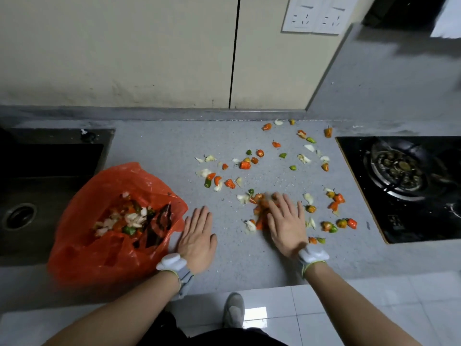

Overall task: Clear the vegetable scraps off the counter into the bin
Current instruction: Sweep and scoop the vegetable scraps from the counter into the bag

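Red, orange, green and white vegetable scraps (244,165) lie scattered over the grey speckled counter (159,156), from its middle to the right. A red plastic bag (82,245) lies open at the left front with several scraps (124,218) inside. My right hand (287,224) lies flat with straight fingers against a small heap of scraps (259,208) on its left side. My left hand (197,233) rests flat and open on bare counter, just right of the bag's rim, holding nothing.
A dark sink (37,186) with a round drain is set into the counter at the left, behind the bag. A black gas hob (404,186) sits at the right. The beige wall with sockets (316,16) stands behind. A white tiled floor and a shoe (234,310) show below the counter's front edge.
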`<action>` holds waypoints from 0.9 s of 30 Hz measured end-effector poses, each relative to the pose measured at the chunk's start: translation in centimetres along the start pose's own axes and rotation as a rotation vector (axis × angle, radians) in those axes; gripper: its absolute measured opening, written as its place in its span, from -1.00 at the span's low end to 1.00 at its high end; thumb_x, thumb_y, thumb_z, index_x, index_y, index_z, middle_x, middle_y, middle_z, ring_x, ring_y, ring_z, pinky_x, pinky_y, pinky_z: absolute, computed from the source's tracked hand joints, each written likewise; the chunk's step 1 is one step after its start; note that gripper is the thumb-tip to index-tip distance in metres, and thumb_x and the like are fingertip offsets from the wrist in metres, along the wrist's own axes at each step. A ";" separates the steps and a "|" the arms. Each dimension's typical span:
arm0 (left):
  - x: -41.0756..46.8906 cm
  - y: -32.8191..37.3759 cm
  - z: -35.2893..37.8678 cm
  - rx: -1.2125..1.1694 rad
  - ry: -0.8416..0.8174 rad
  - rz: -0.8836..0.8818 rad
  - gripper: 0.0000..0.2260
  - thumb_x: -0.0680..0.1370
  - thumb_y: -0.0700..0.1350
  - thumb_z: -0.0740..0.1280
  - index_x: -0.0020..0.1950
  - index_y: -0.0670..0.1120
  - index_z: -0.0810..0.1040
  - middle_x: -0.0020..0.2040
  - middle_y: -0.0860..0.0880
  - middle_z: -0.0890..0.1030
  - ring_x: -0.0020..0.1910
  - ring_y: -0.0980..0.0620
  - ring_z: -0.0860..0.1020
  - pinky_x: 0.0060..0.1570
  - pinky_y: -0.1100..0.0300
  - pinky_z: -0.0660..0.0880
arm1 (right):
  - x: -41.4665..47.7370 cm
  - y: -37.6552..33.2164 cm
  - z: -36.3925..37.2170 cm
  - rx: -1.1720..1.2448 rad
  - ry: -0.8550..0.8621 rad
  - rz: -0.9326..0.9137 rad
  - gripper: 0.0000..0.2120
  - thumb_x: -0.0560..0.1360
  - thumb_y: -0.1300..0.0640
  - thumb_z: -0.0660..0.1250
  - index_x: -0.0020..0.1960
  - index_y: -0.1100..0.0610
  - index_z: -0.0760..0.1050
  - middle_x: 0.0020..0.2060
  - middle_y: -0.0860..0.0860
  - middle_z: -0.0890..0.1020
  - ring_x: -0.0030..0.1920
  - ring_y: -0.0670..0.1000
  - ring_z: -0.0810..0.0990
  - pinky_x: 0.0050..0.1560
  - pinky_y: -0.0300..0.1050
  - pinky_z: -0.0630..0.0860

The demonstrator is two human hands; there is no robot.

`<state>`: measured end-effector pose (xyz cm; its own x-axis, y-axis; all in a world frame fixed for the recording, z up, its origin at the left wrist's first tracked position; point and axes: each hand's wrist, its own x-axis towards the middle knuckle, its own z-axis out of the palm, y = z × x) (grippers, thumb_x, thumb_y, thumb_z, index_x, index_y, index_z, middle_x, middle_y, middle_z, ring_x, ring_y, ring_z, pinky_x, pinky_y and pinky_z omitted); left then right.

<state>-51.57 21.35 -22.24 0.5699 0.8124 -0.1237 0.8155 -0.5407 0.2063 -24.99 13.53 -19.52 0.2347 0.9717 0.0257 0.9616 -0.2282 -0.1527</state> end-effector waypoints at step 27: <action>2.8 1.9 1.5 0.064 0.136 -0.207 -0.36 0.56 0.15 -0.01 0.53 -0.19 0.28 0.55 -0.18 0.26 0.55 -0.16 0.18 0.51 -0.18 0.05 | 2.3 3.9 -0.2 0.386 0.155 -0.029 -0.55 0.65 -0.02 0.08 0.49 0.09 0.34 0.49 0.08 0.35 0.48 0.09 0.29 0.49 0.14 0.23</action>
<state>-48.30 22.28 -23.67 0.3749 0.9267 -0.0243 0.9206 -0.3691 0.1274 -20.67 14.81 -19.88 0.2556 0.9499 0.1798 0.8509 -0.1327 -0.5084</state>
